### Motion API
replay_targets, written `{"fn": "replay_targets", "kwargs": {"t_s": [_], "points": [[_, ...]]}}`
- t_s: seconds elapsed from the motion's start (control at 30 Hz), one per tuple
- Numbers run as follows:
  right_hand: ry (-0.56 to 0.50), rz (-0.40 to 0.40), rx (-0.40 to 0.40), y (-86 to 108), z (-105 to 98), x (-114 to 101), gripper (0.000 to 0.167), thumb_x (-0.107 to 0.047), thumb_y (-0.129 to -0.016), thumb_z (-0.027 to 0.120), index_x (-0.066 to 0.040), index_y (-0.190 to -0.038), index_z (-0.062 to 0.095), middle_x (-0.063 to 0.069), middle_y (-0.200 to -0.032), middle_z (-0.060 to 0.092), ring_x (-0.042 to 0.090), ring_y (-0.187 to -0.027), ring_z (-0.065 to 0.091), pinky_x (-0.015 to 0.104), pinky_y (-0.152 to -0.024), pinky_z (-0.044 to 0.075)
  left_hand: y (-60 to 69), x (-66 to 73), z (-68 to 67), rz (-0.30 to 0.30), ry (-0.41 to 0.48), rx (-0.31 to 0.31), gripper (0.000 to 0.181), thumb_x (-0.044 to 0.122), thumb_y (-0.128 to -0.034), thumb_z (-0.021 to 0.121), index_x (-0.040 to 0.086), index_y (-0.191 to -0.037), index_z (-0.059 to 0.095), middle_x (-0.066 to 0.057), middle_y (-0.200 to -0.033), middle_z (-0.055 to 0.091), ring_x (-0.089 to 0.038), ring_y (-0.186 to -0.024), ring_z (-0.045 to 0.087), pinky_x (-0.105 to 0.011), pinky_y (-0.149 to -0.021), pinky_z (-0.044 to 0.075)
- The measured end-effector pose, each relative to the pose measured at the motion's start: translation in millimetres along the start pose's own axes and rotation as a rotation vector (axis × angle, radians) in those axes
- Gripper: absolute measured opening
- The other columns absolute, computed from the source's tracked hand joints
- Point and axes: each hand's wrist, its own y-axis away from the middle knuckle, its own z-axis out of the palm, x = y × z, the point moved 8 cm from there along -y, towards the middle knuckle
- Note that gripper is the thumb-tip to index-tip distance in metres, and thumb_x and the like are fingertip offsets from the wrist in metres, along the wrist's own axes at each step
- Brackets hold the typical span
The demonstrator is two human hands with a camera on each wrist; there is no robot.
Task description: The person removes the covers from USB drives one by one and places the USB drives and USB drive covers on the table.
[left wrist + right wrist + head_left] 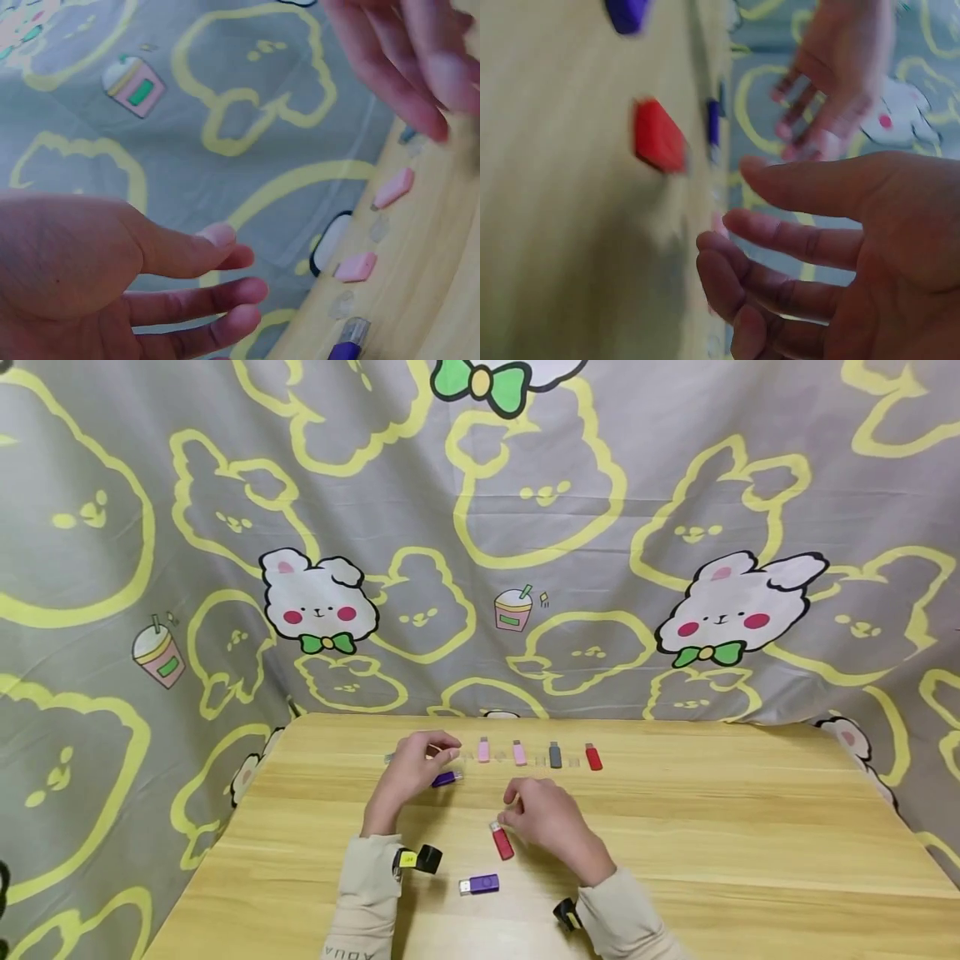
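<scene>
My left hand (420, 766) hovers over the back left of the table, beside a purple USB stick (446, 779). In the left wrist view its fingers are loosely bent, with nothing between thumb and fingertips. My right hand (551, 821) hangs just right of a red USB stick (502, 843) whose metal plug points away from me. From the right wrist view, that hand's fingers are relaxed and hold nothing; the red stick (658, 135) lies apart from them. Closer to me rests another purple USB stick (482, 884), plug to the left.
Along the back stand two pink USB sticks, one left (483, 750) and one right (519, 753), then a grey stick (555, 756) and a red stick (594, 757). Small clear pieces (540, 762) lie between them. A patterned curtain (570, 677) borders the wooden table (750, 827).
</scene>
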Motion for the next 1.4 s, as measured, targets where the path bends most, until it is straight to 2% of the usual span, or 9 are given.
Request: {"fn": "replay_targets", "kwargs": {"t_s": [0.23,0.4,0.5,0.6,0.8,1.0,1.1,1.2,1.4], "points": [[0.126,-0.019,0.019,5.8,24.3,-9.6,0.025,-0.013,-0.078,0.087,-0.006,-0.095,0.07,0.0,-0.081,0.065,0.015,-0.069,0.056,0.035,-0.059,0.048,13.6,-6.0,-4.0,-0.013,0.03,0.019,0.015,0.011,-0.1002,0.068,0.008,-0.113,0.076,-0.005,-0.107,0.074,-0.028,-0.099,0.067,-0.045,-0.088,0.054],[0.107,-0.054,0.008,4.2,28.7,-16.4,0.018,-0.003,-0.079,0.083,-0.006,-0.087,0.067,-0.002,-0.071,0.059,0.014,-0.062,0.052,0.033,-0.056,0.046,12.6,-1.5,-6.0,0.007,0.038,0.011,0.015,0.012,-0.1007,0.067,0.009,-0.113,0.076,-0.005,-0.108,0.074,-0.028,-0.1,0.067,-0.044,-0.088,0.054],[0.102,-0.074,0.008,3.1,24.9,-17.2,0.02,-0.004,-0.08,0.084,-0.01,-0.078,0.064,-0.004,-0.067,0.056,0.013,-0.059,0.049,0.03,-0.054,0.043,9.5,5.6,-5.5,0.028,0.037,-0.003,0.015,0.012,-0.1002,0.068,0.008,-0.112,0.076,-0.005,-0.109,0.074,-0.027,-0.099,0.067,-0.043,-0.085,0.054],[0.053,-0.072,0.004,2.4,20.9,-13.3,0.024,-0.007,-0.082,0.084,-0.013,-0.074,0.063,-0.006,-0.064,0.054,0.011,-0.058,0.049,0.028,-0.054,0.041,9.6,10.2,-3.2,0.035,0.043,-0.024,0.015,0.011,-0.1001,0.068,0.005,-0.112,0.075,-0.005,-0.11,0.074,-0.027,-0.099,0.067,-0.04,-0.083,0.055],[-0.109,-0.053,0.013,-0.3,4.0,-5.0,0.01,-0.003,-0.089,0.079,-0.009,-0.085,0.073,-0.005,-0.072,0.061,0.011,-0.065,0.054,0.027,-0.06,0.046,13.2,20.2,4.6,0.053,0.066,-0.06,0.015,0.013,-0.1003,0.068,0.005,-0.111,0.076,-0.004,-0.108,0.074,-0.028,-0.1,0.067,-0.037,-0.081,0.055],[-0.237,-0.121,0.018,-3.6,-13.1,-3.6,0.009,0.004,-0.092,0.071,-0.004,-0.096,0.075,-0.001,-0.082,0.067,0.012,-0.074,0.063,0.026,-0.069,0.055,14.8,29.5,17.4,0.093,0.095,-0.107,0.014,0.011,-0.0994,0.068,0.008,-0.111,0.077,-0.005,-0.112,0.074,-0.023,-0.099,0.067,-0.037,-0.084,0.054],[-0.261,-0.154,0.045,-3.6,-20.8,-3.6,0.009,0.002,-0.093,0.072,-0.004,-0.1,0.076,0.001,-0.086,0.071,0.014,-0.078,0.067,0.026,-0.07,0.057,15.2,33.9,26.3,0.121,0.139,-0.15,0.014,0.01,-0.0988,0.069,0.006,-0.11,0.077,-0.006,-0.113,0.074,-0.021,-0.098,0.067,-0.038,-0.086,0.055],[-0.273,-0.158,0.085,-2.4,-28.5,-1.7,0.011,-0.001,-0.092,0.075,-0.004,-0.102,0.078,0.004,-0.091,0.075,0.016,-0.08,0.07,0.027,-0.069,0.058,15.1,39.2,34.5,0.152,0.202,-0.185,0.013,0.009,-0.0988,0.069,0.004,-0.106,0.078,-0.008,-0.106,0.075,-0.022,-0.093,0.069,-0.035,-0.082,0.056],[-0.291,-0.127,0.151,-0.6,-39.0,2.2,0.01,-0.005,-0.089,0.08,-0.007,-0.099,0.081,0.006,-0.097,0.077,0.017,-0.082,0.071,0.027,-0.068,0.058,13.6,40.5,40.8,0.13,0.282,-0.189,0.009,0.007,-0.0971,0.071,0.005,-0.1,0.079,-0.005,-0.092,0.075,-0.019,-0.083,0.068,-0.032,-0.075,0.057]]}}
